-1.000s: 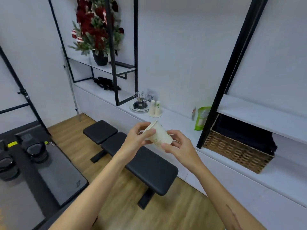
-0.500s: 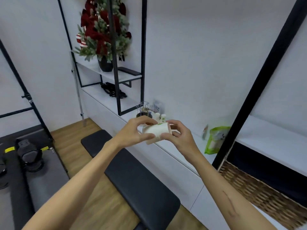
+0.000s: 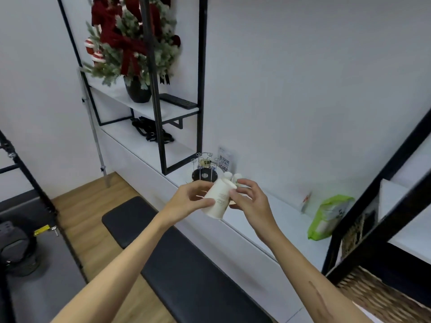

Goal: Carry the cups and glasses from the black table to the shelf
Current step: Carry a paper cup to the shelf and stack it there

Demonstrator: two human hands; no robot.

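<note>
The left hand (image 3: 189, 199) and right hand (image 3: 250, 201) are both pinched on a tilted paper cup (image 3: 218, 199), held above the shelf (image 3: 268, 213) – toward twelve o'clock – where it could be crushed or toppled if set down askew.

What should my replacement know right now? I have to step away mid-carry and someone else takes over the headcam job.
Left hand: grips the white paper cup from its left side.
Right hand: fingers curled round the same cup from the right.
The cup is tilted, rim toward the wearer and down, held in the air in front of the long white shelf, not yet set down.
On the shelf just behind it: a wire rack and two small white bottles.
Done: cup brought to the shelf.
Left: place it on the shelf. The black table is out of view, so remaining cups cannot be counted.
</note>
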